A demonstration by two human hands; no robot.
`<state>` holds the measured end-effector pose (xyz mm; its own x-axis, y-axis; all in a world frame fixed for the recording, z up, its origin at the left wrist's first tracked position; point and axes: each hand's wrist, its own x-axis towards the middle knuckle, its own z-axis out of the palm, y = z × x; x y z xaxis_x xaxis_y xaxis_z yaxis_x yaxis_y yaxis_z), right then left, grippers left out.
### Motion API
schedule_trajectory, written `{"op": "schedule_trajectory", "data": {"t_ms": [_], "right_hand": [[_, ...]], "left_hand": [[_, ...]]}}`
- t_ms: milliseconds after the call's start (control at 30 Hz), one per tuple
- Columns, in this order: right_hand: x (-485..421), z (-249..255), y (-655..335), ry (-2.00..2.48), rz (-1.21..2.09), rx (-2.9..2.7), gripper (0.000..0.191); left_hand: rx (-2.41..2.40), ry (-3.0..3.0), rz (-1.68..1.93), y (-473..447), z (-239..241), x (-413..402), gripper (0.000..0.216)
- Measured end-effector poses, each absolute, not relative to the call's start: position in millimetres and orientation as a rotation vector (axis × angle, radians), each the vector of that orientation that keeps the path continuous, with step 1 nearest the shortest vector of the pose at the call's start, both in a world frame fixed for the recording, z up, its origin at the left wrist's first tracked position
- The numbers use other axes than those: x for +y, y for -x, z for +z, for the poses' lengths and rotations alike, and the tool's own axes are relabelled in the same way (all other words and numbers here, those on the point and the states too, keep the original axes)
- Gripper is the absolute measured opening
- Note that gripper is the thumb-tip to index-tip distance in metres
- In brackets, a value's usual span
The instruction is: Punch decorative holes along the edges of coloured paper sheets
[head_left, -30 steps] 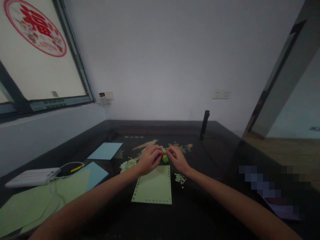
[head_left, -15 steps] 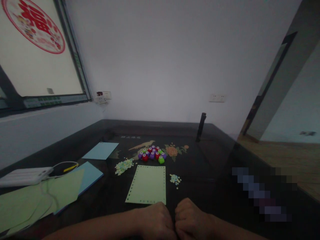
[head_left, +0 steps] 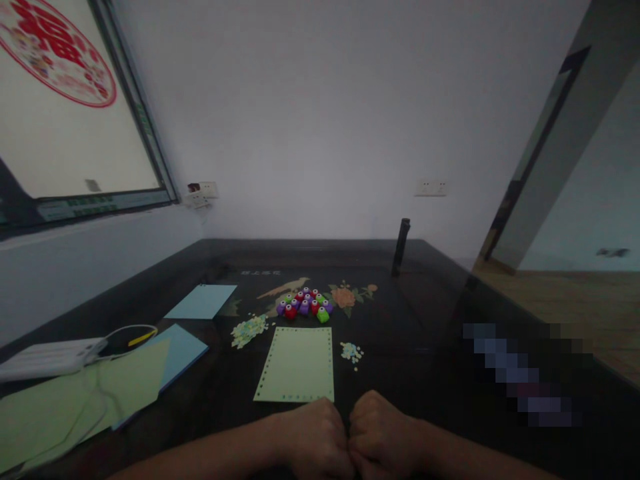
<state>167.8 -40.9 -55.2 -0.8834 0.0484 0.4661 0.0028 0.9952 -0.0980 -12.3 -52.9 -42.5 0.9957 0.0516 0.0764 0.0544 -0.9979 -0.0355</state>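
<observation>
My left hand (head_left: 320, 437) is curled into a fist at the near edge of the view, just below a pale green sheet of paper (head_left: 296, 365) with punched holes along its borders. Against it rests my right hand (head_left: 377, 433), also a fist, the knuckles touching. Nothing shows in either hand. Beyond the sheet stands a cluster of red, purple and green eye-topped pieces (head_left: 305, 305). A larger heap of small paper dots (head_left: 250, 330) lies to the sheet's left, and a smaller heap (head_left: 351, 353) to its right.
On the left are more green sheets (head_left: 90, 393), blue paper (head_left: 183, 350), a white device (head_left: 50, 357) with a cable and a separate blue sheet (head_left: 203, 301). A black upright object (head_left: 401, 247) stands at the back of the dark table (head_left: 410, 400). A blurred-out patch covers the right side.
The view has shifted slightly. Both fists have stayed closed and close together, the right one marginally nearer the left. The papers, dots and coloured pieces lie as before.
</observation>
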Motion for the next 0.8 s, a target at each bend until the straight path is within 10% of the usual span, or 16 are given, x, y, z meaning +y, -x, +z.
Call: {"op": "schedule_trajectory", "data": {"t_ms": [800], "right_hand": [[-43, -55, -169, 0.128, 0.125, -2.722, 0.032]], "left_hand": [[-0.116, 3.074, -0.119, 14, -59, -50, 0.019]]}}
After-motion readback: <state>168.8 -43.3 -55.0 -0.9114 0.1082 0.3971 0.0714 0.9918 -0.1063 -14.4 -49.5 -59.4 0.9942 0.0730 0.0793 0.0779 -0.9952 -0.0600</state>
